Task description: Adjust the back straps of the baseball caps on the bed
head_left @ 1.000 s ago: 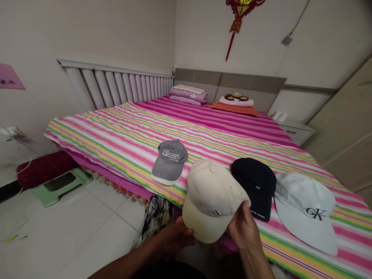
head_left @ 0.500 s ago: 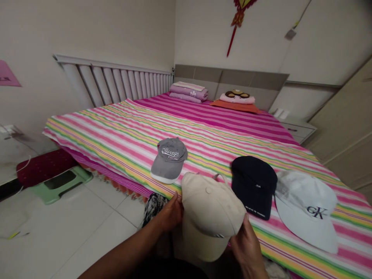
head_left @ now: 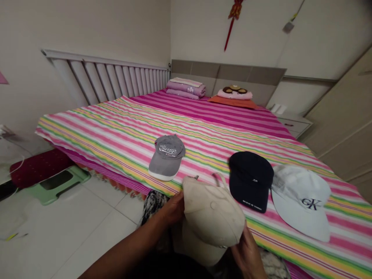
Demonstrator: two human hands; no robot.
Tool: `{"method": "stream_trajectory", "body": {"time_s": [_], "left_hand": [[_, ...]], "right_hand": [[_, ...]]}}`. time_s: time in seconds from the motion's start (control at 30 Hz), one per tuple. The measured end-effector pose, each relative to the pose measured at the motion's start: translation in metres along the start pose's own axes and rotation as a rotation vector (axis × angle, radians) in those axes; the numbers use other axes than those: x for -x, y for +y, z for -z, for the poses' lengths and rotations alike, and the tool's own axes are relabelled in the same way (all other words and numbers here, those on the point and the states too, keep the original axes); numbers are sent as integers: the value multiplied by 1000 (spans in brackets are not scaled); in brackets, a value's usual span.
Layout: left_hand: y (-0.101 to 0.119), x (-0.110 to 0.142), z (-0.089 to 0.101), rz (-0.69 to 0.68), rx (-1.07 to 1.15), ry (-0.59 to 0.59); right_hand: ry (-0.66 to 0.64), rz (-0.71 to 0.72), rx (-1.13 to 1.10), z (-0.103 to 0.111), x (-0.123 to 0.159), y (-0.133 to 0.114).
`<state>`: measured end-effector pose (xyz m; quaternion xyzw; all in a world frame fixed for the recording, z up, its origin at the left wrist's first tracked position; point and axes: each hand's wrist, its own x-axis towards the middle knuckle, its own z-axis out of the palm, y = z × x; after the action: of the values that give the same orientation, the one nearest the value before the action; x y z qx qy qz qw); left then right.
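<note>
Two hands (head_left: 176, 207) (head_left: 247, 250) hold a beige cap (head_left: 213, 211) near "Always" and "CK" caps (head_left: 167, 158) (head_left: 300, 203).

One beige cap (head_left: 213, 209) at five o'clock, one grey cap (head_left: 167, 157), one dark cap (head_left: 250, 180) and one white cap (head_left: 303, 199): four altogether. One left hand (head_left: 175, 208), one right hand (head_left: 248, 250), one bed (head_left: 116, 128), one green stool (head_left: 77, 179) at eight o'clock.
</note>
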<state>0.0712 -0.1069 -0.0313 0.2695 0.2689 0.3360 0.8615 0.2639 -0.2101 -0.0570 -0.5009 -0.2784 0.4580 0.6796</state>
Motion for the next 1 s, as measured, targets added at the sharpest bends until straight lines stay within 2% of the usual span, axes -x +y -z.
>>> {"method": "stream_trajectory", "body": {"time_s": [0.13, 0.27, 0.37, 0.53, 0.7, 0.9, 1.0], "left_hand": [[0, -2, 1, 16, 12, -35], [5, -7, 3, -17, 89, -15], [11, -10, 3, -42, 174, -38], [18, -10, 2, -118, 106, -57], [17, -7, -3, -81, 30, -45], [19, -3, -13, -37, -67, -64], [24, 0, -17, -37, -130, -35]], "right_hand": [[51, -100, -27, 7, 3, 6], [77, -109, -60, 11, 0, 10], [60, -139, -122, 8, -1, 4], [-53, -225, -180, -3, 2, -16], [-234, -325, -153, -5, 4, -28], [-299, -311, -52, -3, 2, -32], [-289, -186, 9, -7, 3, -42]]}}
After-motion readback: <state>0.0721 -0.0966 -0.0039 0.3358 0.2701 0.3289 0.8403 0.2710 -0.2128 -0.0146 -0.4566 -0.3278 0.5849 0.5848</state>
